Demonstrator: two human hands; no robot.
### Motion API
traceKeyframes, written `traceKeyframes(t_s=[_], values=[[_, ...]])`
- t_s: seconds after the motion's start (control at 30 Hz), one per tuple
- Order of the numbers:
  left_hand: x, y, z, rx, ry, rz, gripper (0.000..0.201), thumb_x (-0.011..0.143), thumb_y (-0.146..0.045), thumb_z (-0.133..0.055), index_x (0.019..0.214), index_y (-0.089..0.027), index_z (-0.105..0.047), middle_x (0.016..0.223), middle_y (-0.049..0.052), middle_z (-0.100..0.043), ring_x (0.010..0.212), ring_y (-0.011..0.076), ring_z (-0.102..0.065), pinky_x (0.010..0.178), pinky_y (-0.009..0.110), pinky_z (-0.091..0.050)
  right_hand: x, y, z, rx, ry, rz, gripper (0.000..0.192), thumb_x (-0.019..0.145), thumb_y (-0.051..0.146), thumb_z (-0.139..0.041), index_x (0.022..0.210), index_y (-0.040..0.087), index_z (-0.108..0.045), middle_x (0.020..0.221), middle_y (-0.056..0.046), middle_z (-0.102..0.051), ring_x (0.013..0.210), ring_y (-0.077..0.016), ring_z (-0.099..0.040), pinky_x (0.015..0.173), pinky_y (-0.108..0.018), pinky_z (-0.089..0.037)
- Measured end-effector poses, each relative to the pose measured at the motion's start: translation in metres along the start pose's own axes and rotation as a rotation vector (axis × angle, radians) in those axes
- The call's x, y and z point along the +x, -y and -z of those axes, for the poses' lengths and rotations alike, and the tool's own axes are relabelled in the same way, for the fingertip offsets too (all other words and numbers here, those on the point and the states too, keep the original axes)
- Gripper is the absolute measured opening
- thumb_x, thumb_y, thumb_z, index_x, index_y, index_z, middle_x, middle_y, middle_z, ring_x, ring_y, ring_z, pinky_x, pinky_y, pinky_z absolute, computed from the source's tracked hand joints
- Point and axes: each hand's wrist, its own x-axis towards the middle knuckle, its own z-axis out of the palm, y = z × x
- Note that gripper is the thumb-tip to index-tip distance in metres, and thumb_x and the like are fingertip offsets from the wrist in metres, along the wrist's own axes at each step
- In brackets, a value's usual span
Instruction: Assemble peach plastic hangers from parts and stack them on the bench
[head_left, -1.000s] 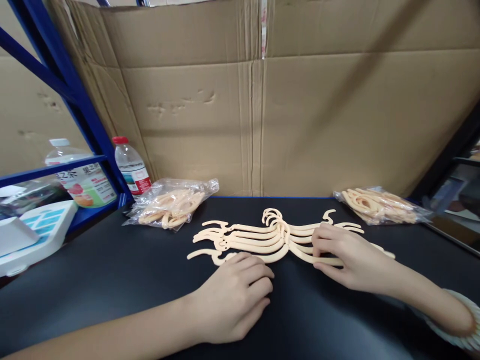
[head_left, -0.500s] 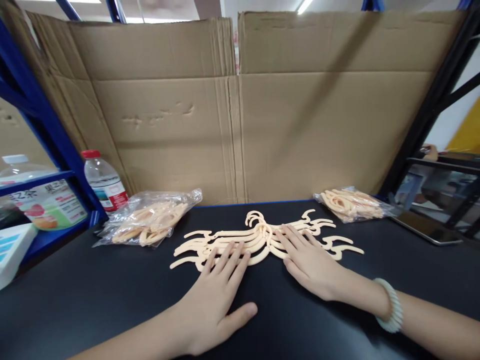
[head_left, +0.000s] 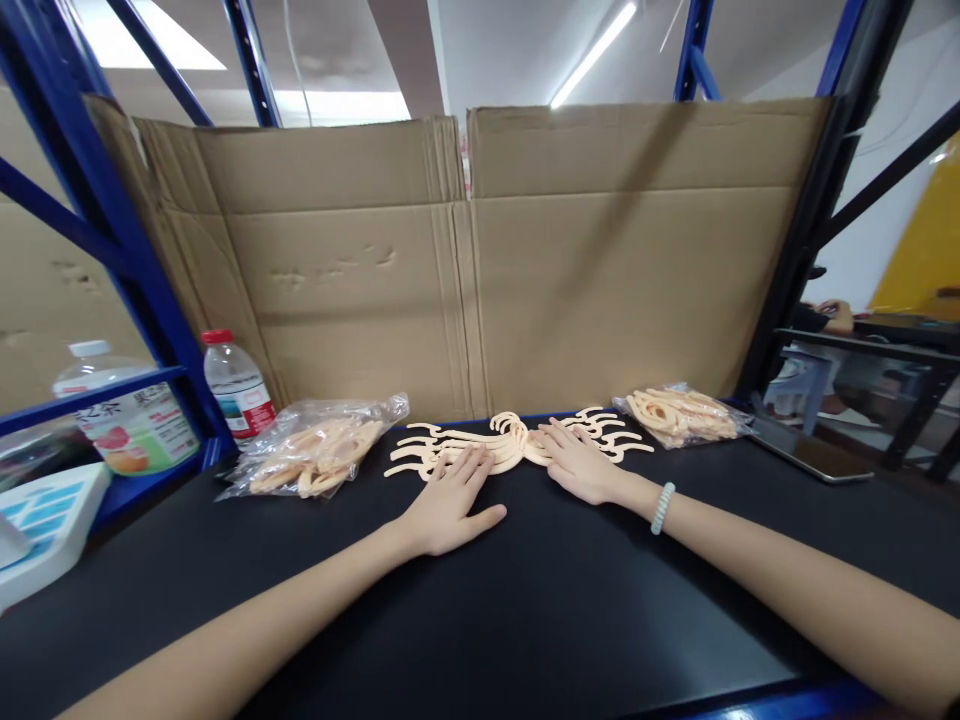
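Note:
Several cream-coloured clothes hangers [head_left: 510, 445] lie flat and overlapping on the black table, their hooks gathered at the middle and pointing away from me. My left hand [head_left: 450, 500] rests palm down with its spread fingertips on the left arms of the hangers, thumb stretched to the right. On the right arms lies my right hand [head_left: 581, 462], flat with fingers extended, a pale beaded bracelet [head_left: 663, 508] round its wrist. Neither hand grips anything. Parts of the hangers are hidden under the fingers.
Clear bags of cream hangers lie left [head_left: 315, 450] and right [head_left: 679, 415]. A red-capped bottle [head_left: 238, 385] stands behind the left bag. A phone-like dark slab [head_left: 814, 450] lies at right. Cardboard [head_left: 360, 270] walls the back. A person's hand shows at far right.
Both hands and the hangers now sit farther forward, near the table's back edge, and more of my forearms shows. The camera view has tilted up. The hands remain flat on the hangers.

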Motion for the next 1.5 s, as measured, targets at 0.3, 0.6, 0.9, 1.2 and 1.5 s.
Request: traceKeyframes(t_s=[0.3, 0.6, 0.9, 1.2, 1.5], values=[[-0.009, -0.005, 0.001, 0.031, -0.254, -0.038, 0.048, 0.089, -0.038, -0.047, 0.132, -0.018, -0.046, 0.146, 0.014, -0.043, 0.137, 0.0307, -0.033, 0.112, 0.058, -0.018, -0.01, 0.006, 0.003, 0.021, -0.264, 0.127, 0.045, 0.083, 0.02, -0.047, 0.128, 0.015, -0.049, 0.133, -0.016, -0.049, 0.129, -0.0317, -0.037, 0.106, -0.052, -0.028], [-0.008, -0.004, 0.001, 0.033, -0.377, -0.191, 0.023, 0.084, -0.024, -0.054, 0.106, -0.017, -0.06, 0.124, 0.012, -0.059, 0.118, 0.028, -0.051, 0.102, 0.047, -0.038, -0.011, 0.013, 0.009, 0.017, -0.348, 0.252, 0.014, 0.081, 0.012, -0.049, 0.092, 0.017, -0.056, 0.096, -0.01, -0.058, 0.091, -0.0234, -0.05, 0.083, -0.037, -0.043], [-0.006, -0.003, -0.002, 0.03, -0.401, -0.209, 0.019, 0.083, -0.023, -0.054, 0.1, -0.019, -0.062, 0.119, 0.011, -0.062, 0.114, 0.0269, -0.054, 0.1, 0.046, -0.041, -0.011, 0.008, 0.006, 0.003, -0.373, 0.231, 0.01, 0.079, 0.011, -0.048, 0.081, 0.019, -0.054, 0.084, -0.007, -0.056, 0.082, -0.0217, -0.048, 0.076, -0.034, -0.04], [-0.017, -0.006, -0.003, 0.086, -0.451, -0.098, 0.019, 0.081, -0.016, -0.051, 0.097, -0.016, -0.061, 0.11, 0.012, -0.062, 0.11, 0.0274, -0.055, 0.098, 0.044, -0.041, -0.026, 0.008, 0.006, 0.001, -0.373, 0.091, 0.013, 0.079, 0.01, -0.045, 0.082, 0.017, -0.055, 0.082, -0.009, -0.057, 0.081, -0.0239, -0.048, 0.078, -0.036, -0.038], [-0.031, -0.011, 0.004, 0.156, -0.363, -0.048, 0.024, 0.083, -0.019, -0.048, 0.104, -0.016, -0.06, 0.098, 0.01, -0.065, 0.097, 0.0248, -0.061, 0.086, 0.038, -0.048, -0.041, -0.024, 0.021, 0.107, -0.314, 0.036, 0.019, 0.076, 0.01, -0.05, 0.089, 0.015, -0.062, 0.084, -0.006, -0.062, 0.077, -0.0184, -0.057, 0.073, -0.029, -0.044]])
